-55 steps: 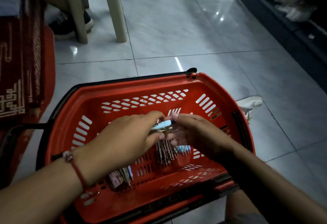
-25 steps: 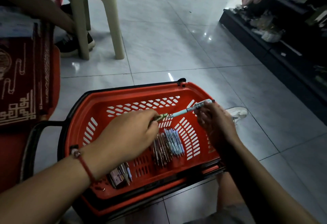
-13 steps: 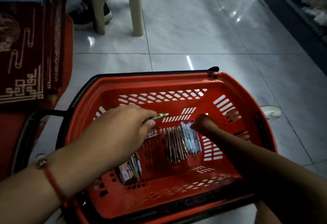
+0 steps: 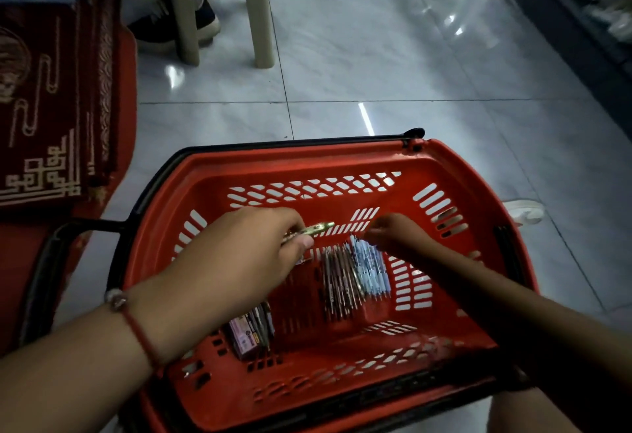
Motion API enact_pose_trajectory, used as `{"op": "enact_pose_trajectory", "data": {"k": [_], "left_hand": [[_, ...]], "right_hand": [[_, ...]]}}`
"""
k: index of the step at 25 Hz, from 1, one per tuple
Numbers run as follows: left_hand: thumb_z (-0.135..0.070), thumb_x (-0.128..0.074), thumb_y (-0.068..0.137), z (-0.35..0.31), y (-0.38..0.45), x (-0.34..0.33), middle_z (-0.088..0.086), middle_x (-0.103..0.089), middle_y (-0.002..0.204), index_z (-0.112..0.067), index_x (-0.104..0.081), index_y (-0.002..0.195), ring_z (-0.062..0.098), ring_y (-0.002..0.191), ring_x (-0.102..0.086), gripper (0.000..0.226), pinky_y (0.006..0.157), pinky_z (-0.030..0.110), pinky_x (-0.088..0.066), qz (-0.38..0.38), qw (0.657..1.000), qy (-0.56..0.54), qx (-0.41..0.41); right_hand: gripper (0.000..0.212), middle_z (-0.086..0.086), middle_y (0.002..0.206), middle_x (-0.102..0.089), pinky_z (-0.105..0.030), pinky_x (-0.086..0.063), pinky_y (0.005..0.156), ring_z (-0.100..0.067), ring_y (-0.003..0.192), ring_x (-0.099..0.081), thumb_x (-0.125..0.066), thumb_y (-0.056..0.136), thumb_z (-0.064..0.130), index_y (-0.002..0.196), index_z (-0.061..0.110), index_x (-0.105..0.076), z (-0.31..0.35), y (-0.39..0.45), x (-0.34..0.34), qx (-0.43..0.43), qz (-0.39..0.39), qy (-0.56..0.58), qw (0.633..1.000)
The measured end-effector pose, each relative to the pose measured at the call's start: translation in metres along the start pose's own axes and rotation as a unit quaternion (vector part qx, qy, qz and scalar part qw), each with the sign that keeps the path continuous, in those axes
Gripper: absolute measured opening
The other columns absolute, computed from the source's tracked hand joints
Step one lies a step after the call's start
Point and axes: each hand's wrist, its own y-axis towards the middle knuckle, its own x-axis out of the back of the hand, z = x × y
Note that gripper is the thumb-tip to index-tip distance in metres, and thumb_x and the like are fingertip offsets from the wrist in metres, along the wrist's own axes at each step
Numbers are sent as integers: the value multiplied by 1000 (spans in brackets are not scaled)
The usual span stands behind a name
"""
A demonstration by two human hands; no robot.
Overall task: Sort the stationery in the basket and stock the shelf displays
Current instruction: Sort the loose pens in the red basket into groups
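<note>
Right hand (image 4: 393,232) now lowered onto blue pens (image 4: 371,266), grip unclear, left hand (image 4: 246,251) grip pinching a green pen (image 4: 319,228)

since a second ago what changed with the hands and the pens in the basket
The right hand let go of the blue pen it held up over the basket and came down to the far end of the blue pens; whether it grips one is unclear. The left hand still holds the green pen. The dark pens and the box stayed put.
</note>
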Motion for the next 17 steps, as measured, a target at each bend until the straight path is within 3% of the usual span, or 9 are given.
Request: {"op": "enact_pose_trajectory", "data": {"k": [3, 5, 9, 12, 14, 17], "left_hand": [[-52, -47, 95, -11, -3, 1, -16, -66, 86, -39, -65, 105, 3, 79, -58, 24, 70, 31, -50, -16, 999, 20, -28], [-53, -46, 96, -19, -9, 3, -17, -66, 87, -39, -65, 104, 3, 79, -57, 25, 66, 29, -47, -10, 998, 39, -56], [-51, -44, 97, -40, -30, 4, -15, -61, 85, -39, -59, 93, 5, 79, -55, 20, 62, 25, -39, 16, 991, 52, -126], [-54, -40, 97, -52, -51, -1, -17, -61, 98, -41, -60, 115, 1, 89, -55, 30, 60, 12, -29, -18, 978, 104, -177], [-55, -38, 97, -53, -62, -2, -19, -59, 97, -41, -58, 119, 0, 88, -54, 33, 57, 11, -23, -54, 970, 136, -196], [-52, -35, 96, -45, -71, 1, -18, -57, 91, -39, -59, 118, 2, 82, -54, 35, 59, 16, -33, -81, 969, 153, -176]], "right_hand": [[15, -9, 98, -72, -30, -51, 72, -17, 84, -66, -66, 93, 19, 108, 17, -68, 27, -98, 14, 124, 8, 256, 959], [29, 0, 104, -71, -23, -53, 75, -9, 90, -68, -68, 91, 15, 120, 21, -66, 39, -155, 12, 210, -22, 292, 933], [25, 12, 104, -70, -17, -53, 77, -1, 92, -65, -70, 90, 19, 114, 27, -71, 43, -202, 6, 313, -126, 133, 932], [15, 18, 90, -67, -21, -50, 70, 2, 82, -61, -71, 89, 24, 103, 29, -74, 32, -213, 14, 327, -168, 3, 930], [12, 21, 87, -64, -23, -51, 71, 2, 82, -59, -70, 89, 25, 99, 31, -74, 22, -219, 19, 328, -182, -31, 926], [11, 19, 89, -61, -20, -50, 68, 0, 81, -59, -72, 86, 28, 95, 33, -74, 5, -221, 27, 309, -227, -34, 923]]}}
